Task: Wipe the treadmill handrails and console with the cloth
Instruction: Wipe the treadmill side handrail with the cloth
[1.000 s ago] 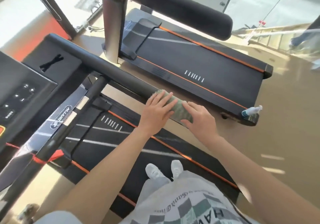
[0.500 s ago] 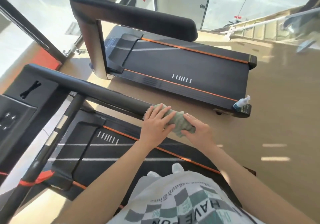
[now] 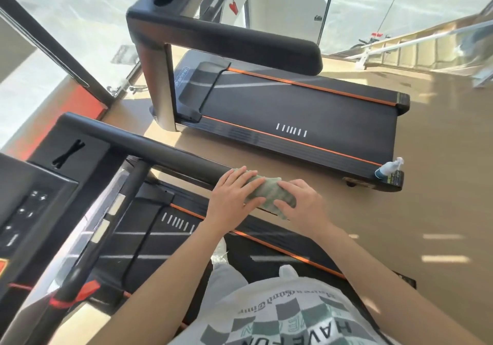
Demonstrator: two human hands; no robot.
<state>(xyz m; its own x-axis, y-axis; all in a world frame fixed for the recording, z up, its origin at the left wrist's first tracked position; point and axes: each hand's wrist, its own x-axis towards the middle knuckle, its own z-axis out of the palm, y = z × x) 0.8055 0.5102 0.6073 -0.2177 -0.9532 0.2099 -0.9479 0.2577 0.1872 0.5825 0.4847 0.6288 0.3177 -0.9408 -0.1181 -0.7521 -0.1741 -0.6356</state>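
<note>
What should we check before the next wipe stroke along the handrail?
1. cloth wrapped over the handrail end: ok.
2. Grip of left hand on cloth: ok.
3. Grip of right hand on cloth: ok.
4. Bare handrail toward the console free of obstacles: ok.
5. Cloth damp enough: cannot tell.
6. spray bottle at hand: not ok, it stands on the neighbouring treadmill, at its rear corner.
</note>
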